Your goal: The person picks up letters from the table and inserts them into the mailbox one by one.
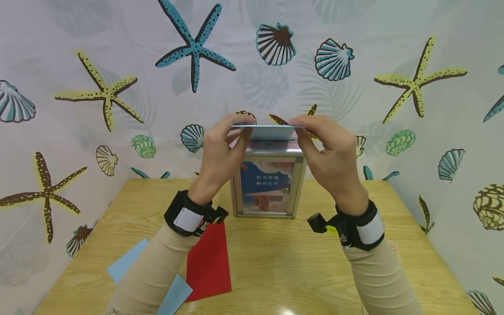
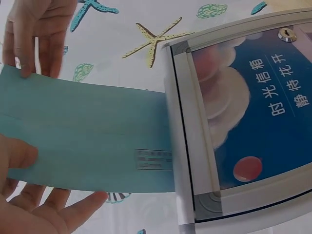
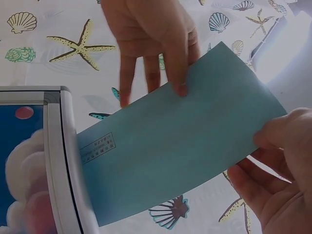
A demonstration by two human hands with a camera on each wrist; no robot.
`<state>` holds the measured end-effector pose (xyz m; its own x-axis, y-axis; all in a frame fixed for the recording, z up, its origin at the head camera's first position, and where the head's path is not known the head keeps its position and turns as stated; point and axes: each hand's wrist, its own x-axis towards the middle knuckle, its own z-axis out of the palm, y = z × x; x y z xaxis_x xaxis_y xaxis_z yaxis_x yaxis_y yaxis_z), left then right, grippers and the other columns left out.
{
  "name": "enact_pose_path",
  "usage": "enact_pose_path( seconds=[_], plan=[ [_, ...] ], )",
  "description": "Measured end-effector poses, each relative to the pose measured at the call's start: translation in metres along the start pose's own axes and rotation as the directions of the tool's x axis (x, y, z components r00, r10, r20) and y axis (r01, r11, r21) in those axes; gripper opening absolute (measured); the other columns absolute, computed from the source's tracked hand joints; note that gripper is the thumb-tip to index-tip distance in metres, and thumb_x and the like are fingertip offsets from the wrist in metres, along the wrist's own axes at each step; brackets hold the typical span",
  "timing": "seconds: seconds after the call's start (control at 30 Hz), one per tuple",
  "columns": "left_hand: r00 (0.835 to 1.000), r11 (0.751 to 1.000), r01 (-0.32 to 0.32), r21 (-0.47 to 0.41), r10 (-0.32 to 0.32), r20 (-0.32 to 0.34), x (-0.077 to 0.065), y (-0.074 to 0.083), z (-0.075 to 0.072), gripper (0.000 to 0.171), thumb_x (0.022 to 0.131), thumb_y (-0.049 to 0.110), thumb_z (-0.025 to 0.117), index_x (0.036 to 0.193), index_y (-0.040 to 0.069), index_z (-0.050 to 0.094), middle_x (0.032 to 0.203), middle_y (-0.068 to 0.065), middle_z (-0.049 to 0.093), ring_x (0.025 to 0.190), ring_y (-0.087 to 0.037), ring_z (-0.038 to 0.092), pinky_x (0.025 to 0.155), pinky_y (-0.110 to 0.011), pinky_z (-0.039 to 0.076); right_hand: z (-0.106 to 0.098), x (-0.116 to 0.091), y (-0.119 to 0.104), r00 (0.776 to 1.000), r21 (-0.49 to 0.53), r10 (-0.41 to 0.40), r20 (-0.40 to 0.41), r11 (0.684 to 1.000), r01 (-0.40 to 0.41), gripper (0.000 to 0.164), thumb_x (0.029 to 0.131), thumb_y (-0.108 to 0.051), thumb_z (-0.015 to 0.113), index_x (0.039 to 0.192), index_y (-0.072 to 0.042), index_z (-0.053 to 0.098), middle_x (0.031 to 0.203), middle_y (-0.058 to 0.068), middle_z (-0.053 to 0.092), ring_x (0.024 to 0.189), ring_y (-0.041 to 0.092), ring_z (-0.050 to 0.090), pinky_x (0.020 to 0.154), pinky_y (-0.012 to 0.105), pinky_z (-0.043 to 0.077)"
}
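Observation:
A pale blue envelope (image 1: pixel 271 131) stands over the top of a silver-framed letter box (image 1: pixel 267 188) with a blue picture panel. My left hand (image 1: pixel 226 153) pinches its left edge between thumb and fingers, and my right hand (image 1: pixel 328 153) pinches the right edge. Seen from the left wrist, the envelope (image 2: pixel 87 126) has a small printed box near its lower end, which meets the top of the letter box (image 2: pixel 183 141). The right wrist view shows that end of the envelope (image 3: pixel 170 136) partly hidden behind the letter box's top edge.
On the wooden table (image 1: pixel 271 258), a red envelope (image 1: pixel 210 267) lies beside my left forearm. Light blue paper (image 1: pixel 127 260) shows on both sides of that forearm. A pale sheet (image 1: pixel 393 249) is partly under my right forearm. A patterned cloth (image 1: pixel 252 78) hangs behind.

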<state>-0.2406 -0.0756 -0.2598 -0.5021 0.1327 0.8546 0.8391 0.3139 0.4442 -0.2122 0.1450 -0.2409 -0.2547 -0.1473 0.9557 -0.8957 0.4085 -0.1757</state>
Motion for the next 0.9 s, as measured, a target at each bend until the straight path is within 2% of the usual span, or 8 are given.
enact_pose_path(
  seconds=[0.2,0.3,0.43,0.57,0.63,0.7,0.8,0.9],
  plan=[
    [1.0,0.997,-0.005,-0.073,0.003,-0.026,-0.004,0.01,-0.003,0.017,0.097,0.0,0.068,0.114,-0.002,0.07,0.115,-0.016,0.072,0.111,-0.022,0.07,0.102,-0.038,0.056,0.003,-0.005,0.004,0.999,-0.013,0.036,-0.012,0.999,-0.036,0.016,0.093,0.01,0.067,0.104,0.004,0.076,0.098,0.018,0.076,0.093,0.031,0.074,0.097,0.019,0.055],
    [1.0,0.997,-0.019,-0.075,0.018,-0.019,-0.006,0.014,-0.003,0.017,0.099,0.004,0.067,0.115,-0.002,0.07,0.115,-0.016,0.071,0.078,-0.016,0.073,0.104,-0.039,0.055,0.004,-0.009,0.006,0.998,0.004,0.052,-0.025,0.999,-0.051,0.017,0.092,0.011,0.066,0.105,0.004,0.076,0.099,0.019,0.076,0.093,0.031,0.074,0.097,0.022,0.056],
    [0.999,0.998,-0.047,-0.028,0.047,-0.016,-0.008,0.014,-0.002,0.017,0.101,0.007,0.065,0.114,-0.001,0.07,0.114,-0.016,0.072,0.05,-0.01,0.06,0.105,-0.04,0.054,0.005,-0.012,0.006,0.998,0.067,0.054,-0.029,0.996,-0.052,0.017,0.093,0.003,0.065,0.108,0.006,0.074,0.101,0.019,0.075,0.094,0.03,0.073,0.096,0.026,0.058],
    [0.998,0.998,-0.053,-0.014,0.053,-0.03,-0.011,0.012,0.0,0.016,0.101,0.007,0.064,0.113,-0.001,0.071,0.112,-0.016,0.073,0.048,-0.009,0.057,0.103,-0.039,0.056,0.007,-0.015,0.002,0.998,0.099,0.039,-0.057,0.995,-0.033,0.023,0.098,-0.014,0.064,0.108,0.005,0.074,0.1,0.019,0.075,0.093,0.027,0.073,0.094,0.028,0.059],
    [0.998,0.998,-0.054,-0.031,0.053,-0.037,-0.012,0.012,0.0,0.016,0.1,0.006,0.066,0.113,-0.002,0.071,0.112,-0.017,0.072,0.061,-0.012,0.066,0.103,-0.04,0.055,0.008,-0.016,0.0,0.997,0.097,0.035,-0.069,0.995,-0.028,0.024,0.099,-0.016,0.063,0.106,0.005,0.074,0.098,0.019,0.075,0.091,0.026,0.073,0.094,0.027,0.059],
    [0.997,0.997,-0.063,-0.034,0.061,-0.042,-0.014,0.011,0.001,0.018,0.1,0.009,0.067,0.113,-0.002,0.07,0.112,-0.017,0.073,0.08,-0.017,0.072,0.104,-0.041,0.055,0.009,-0.017,-0.001,0.996,0.095,0.038,-0.076,0.995,-0.031,0.022,0.099,-0.012,0.062,0.106,0.005,0.074,0.098,0.019,0.075,0.091,0.026,0.074,0.093,0.026,0.059],
    [0.996,0.996,-0.082,-0.028,0.081,-0.042,-0.016,0.01,0.002,0.03,0.102,0.025,0.066,0.114,-0.003,0.07,0.112,-0.018,0.073,0.108,-0.025,0.07,0.104,-0.039,0.055,0.01,-0.019,-0.002,0.996,0.107,0.049,-0.077,0.993,-0.04,0.018,0.097,-0.003,0.061,0.106,0.006,0.074,0.099,0.02,0.075,0.092,0.027,0.074,0.093,0.027,0.059],
    [0.993,0.995,-0.101,-0.003,0.101,-0.059,-0.017,0.011,0.002,0.045,0.105,0.04,0.06,0.113,-0.003,0.07,0.111,-0.017,0.074,0.108,-0.026,0.071,0.102,-0.038,0.056,0.011,-0.02,-0.001,0.996,0.123,0.061,-0.071,0.991,-0.052,0.017,0.096,0.001,0.061,0.107,0.006,0.073,0.1,0.02,0.074,0.093,0.029,0.074,0.094,0.028,0.059]
  ],
)
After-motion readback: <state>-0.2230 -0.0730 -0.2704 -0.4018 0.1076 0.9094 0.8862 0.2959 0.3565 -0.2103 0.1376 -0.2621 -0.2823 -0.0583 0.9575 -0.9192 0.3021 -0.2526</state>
